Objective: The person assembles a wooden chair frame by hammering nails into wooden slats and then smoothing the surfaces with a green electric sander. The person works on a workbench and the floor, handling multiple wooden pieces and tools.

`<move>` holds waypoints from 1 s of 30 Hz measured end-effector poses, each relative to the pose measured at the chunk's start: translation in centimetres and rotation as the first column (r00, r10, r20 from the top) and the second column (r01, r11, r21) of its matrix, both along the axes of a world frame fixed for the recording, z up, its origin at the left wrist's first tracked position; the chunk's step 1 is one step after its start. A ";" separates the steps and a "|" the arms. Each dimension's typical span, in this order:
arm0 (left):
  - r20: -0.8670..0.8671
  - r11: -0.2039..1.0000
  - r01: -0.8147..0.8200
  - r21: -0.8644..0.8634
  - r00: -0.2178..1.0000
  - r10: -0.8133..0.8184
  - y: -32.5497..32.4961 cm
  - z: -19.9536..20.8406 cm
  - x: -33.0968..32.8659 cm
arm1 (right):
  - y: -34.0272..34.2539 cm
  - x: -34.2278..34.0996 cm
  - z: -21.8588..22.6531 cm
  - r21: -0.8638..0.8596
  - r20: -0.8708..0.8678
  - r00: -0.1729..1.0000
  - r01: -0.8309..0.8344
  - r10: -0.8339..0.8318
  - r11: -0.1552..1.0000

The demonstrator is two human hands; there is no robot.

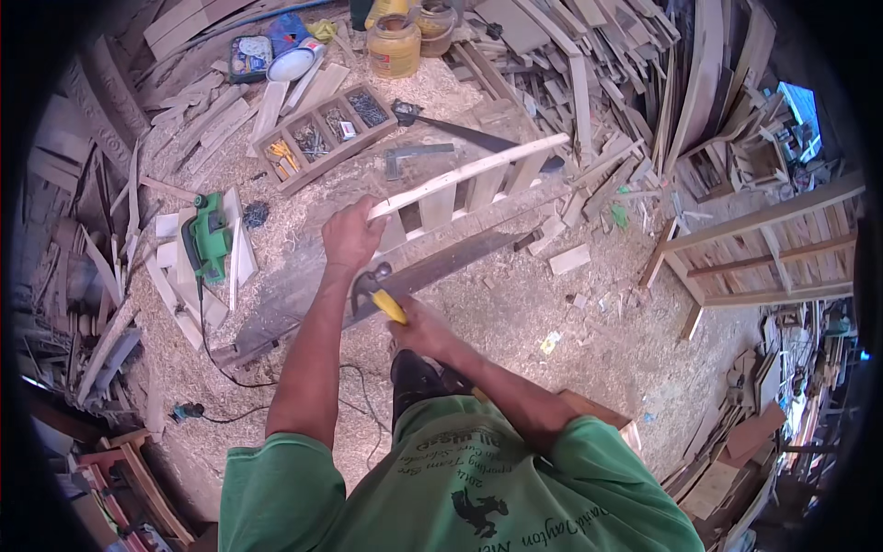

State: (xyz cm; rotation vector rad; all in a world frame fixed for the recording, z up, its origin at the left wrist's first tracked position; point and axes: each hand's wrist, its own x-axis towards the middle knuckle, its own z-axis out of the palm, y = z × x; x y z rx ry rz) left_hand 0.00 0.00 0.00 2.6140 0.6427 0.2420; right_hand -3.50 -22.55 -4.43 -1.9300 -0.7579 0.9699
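The slatted frame (482, 189) is matt wood, the hammer head (371, 280) apparently smooth metal

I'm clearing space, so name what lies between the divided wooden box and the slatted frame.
Head view: a metal square and part of a dark saw lie between the box and frame.

Green short-sleeved T-shirt (414, 501), loose left sleeve (280, 488) and right sleeve (621, 474) ending near the elbows, dark printed lettering (451, 465), black silhouette (478, 512) resembling horse and rider, dark legwear (414, 380), bare forearms (313, 354), bare hands (349, 237).
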 end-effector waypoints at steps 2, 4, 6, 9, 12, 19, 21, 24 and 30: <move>0.026 1.000 0.000 0.006 1.000 -0.001 0.4 0.2 -0.2 | -2.6 0.2 2.2 0.151 -0.198 0.978 0.096 -0.065 0.984; 0.070 0.999 -0.021 -0.037 0.997 0.024 -2.0 -0.8 0.2 | -7.0 1.8 4.1 0.106 -0.181 0.979 0.119 -0.098 0.987; 0.078 1.000 -0.012 -0.005 0.997 0.012 -1.5 -0.6 0.1 | -7.2 3.6 6.3 0.095 0.217 0.968 0.107 -0.125 0.990; 0.159 1.000 0.003 0.015 0.987 -0.005 -2.4 0.5 0.2 | -6.8 6.6 14.0 0.141 0.541 0.825 0.100 -0.161 0.985; 0.154 0.999 -0.033 0.019 0.988 0.029 -1.8 0.0 -1.0 | -4.1 8.2 22.3 0.444 0.602 0.723 0.050 -0.339 0.895; 0.186 0.999 -0.015 0.039 0.983 0.008 -2.1 -0.8 -0.4 | -2.0 11.3 16.5 0.687 0.715 0.274 -0.110 -0.643 0.718; 0.185 0.998 -0.044 0.049 0.982 0.034 -1.8 -0.8 -0.7 | -1.5 10.3 13.9 0.367 0.796 0.534 -0.050 -0.286 0.929; 0.190 1.000 0.011 0.027 0.982 -0.016 -2.6 0.4 -0.2 | -0.7 10.4 13.0 0.149 0.632 0.766 0.033 -0.121 0.988; 0.199 0.999 -0.027 0.021 0.980 0.022 -1.6 -1.0 -0.9 | 0.3 11.0 24.7 0.855 0.447 0.673 -0.129 -0.589 0.502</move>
